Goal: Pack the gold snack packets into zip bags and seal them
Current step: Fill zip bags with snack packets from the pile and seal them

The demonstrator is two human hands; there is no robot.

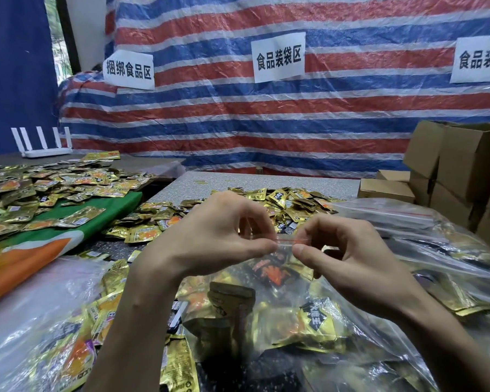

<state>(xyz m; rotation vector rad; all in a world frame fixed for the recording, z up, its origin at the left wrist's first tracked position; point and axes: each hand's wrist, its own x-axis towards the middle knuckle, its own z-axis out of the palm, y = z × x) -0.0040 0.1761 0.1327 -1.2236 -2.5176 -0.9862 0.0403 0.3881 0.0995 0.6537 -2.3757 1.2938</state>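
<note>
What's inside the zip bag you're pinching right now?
Gold snack packets show through the clear zip bag, pinched at its strip by left hand and right hand. Lower packets are covered; count unknown.

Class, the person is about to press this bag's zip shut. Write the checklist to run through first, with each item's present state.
1. Left hand pinches the zip strip: ok.
2. Right hand pinches the strip close beside it: ok.
3. Gold packets lie inside the zip bag, below the strip: ok.
4. No packet caught in the strip: cannot tell, hands hide part.
5. Strip's far ends aligned: cannot tell.
</note>
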